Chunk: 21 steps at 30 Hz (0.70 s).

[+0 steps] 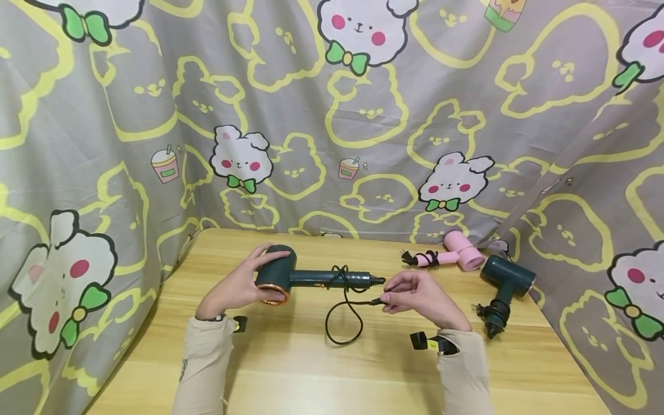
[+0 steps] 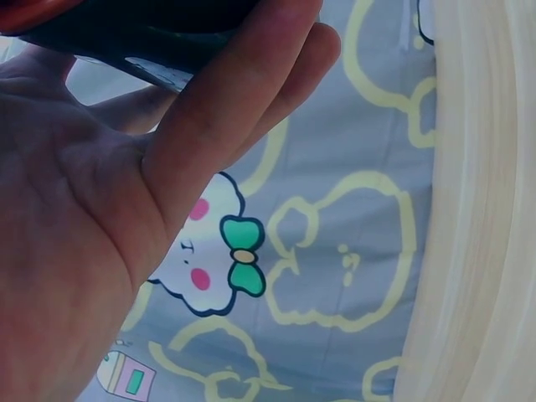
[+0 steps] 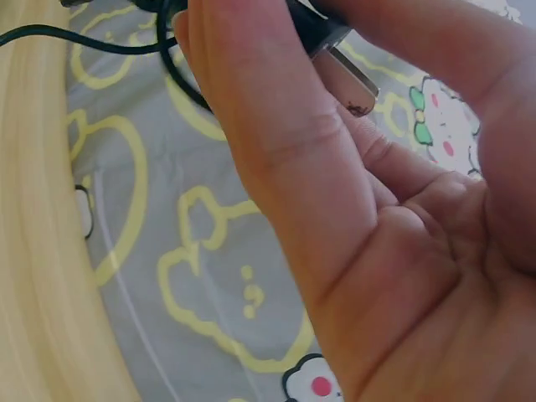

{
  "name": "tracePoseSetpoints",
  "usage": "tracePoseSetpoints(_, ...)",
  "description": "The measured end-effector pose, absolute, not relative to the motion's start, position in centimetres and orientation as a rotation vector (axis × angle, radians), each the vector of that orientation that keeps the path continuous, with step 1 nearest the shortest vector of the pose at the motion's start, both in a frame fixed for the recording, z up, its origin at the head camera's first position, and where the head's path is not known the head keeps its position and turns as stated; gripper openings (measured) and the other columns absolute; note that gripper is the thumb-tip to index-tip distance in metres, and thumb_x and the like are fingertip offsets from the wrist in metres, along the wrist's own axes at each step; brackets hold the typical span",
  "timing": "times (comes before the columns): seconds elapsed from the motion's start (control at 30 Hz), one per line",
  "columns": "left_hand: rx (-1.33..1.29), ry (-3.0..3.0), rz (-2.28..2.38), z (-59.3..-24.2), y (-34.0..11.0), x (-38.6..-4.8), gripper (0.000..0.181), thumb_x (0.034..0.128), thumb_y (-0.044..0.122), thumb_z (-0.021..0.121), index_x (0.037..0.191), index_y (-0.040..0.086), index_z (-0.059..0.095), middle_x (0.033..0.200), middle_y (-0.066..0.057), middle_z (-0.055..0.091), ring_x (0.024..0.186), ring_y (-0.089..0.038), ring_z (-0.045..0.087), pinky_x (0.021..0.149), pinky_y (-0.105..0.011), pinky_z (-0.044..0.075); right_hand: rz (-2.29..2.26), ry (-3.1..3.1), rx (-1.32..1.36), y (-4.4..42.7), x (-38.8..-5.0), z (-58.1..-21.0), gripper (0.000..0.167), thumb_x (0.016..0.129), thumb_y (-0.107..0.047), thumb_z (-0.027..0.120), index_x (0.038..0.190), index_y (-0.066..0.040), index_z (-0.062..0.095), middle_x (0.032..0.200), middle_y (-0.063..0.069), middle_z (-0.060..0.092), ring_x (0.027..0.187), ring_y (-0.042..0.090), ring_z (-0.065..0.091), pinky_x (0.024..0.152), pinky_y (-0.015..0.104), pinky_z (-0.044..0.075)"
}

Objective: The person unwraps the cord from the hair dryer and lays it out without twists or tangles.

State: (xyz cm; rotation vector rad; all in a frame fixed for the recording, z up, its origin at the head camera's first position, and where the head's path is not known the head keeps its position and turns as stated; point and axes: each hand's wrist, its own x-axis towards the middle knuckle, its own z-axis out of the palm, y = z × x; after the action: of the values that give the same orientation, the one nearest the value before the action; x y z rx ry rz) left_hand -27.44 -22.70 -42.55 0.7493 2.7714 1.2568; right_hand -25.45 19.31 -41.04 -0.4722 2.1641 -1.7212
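A dark green hair dryer (image 1: 277,270) with a copper-coloured ring lies sideways, its handle (image 1: 308,278) pointing right. My left hand (image 1: 233,288) grips its head, the fingers over the top and the thumb near the ring. Part of the dryer's dark body (image 2: 126,38) shows above the palm in the left wrist view. A black cord (image 1: 344,344) crosses the handle and hangs in a loop below it. At the cord's end, my right hand (image 1: 422,297) pinches the black plug (image 3: 322,33) between thumb and fingers. Its flat metal prong (image 3: 352,79) faces the palm.
On the right of the wooden table (image 1: 311,374), a pink hair dryer (image 1: 464,252) lies near the back. A second dark green hair dryer (image 1: 508,275) lies in front of it, its cord wound round the handle. A patterned curtain (image 1: 301,115) encloses the back and sides.
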Motion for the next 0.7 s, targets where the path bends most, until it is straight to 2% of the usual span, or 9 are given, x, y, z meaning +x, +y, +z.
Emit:
tracePoseSetpoints(0.2, 0.755, 2.771, 1.255, -42.4, -22.7, -27.4, 0.088, 0.0739, 0.035, 0.095, 0.15, 0.038, 0.051, 0.166, -0.01, 0.028, 0.132, -0.047, 0.05, 0.099, -0.058, 0.051, -1.764, 2.09, -0.439, 19.2, -26.4, -42.5, 0.029, 0.091, -0.008, 0.079, 0.11, 0.008, 0.064, 0.099, 0.016, 0.079, 0.088, 0.027, 0.079, 0.083, 0.044, 0.062)
tracePoseSetpoints(0.47, 0.76, 2.772, 1.251, -42.5, -22.8, -27.5, 0.087, 0.0749, 0.036, 0.094, 0.15, 0.039, 0.051, 0.167, -0.014, 0.026, 0.132, -0.047, 0.049, 0.098, -0.059, 0.051, -1.84, 2.035, -0.354, 19.1, -27.1, -43.6, 0.026, 0.088, -0.001, 0.078, 0.108, 0.006, 0.062, 0.093, 0.009, 0.08, 0.086, 0.023, 0.079, 0.086, 0.045, 0.061)
tracePoseSetpoints(0.7, 0.765, 2.769, 1.257, -42.7, -22.8, -27.4, 0.087, 0.074, 0.038, 0.094, 0.15, 0.04, 0.051, 0.168, -0.013, 0.025, 0.133, -0.048, 0.049, 0.099, -0.059, 0.05, -1.922, 2.0, -0.351, 19.1, -27.8, -44.9, 0.017, 0.089, 0.005, 0.074, 0.099, 0.003, 0.061, 0.092, 0.011, 0.08, 0.087, 0.022, 0.079, 0.087, 0.046, 0.06)
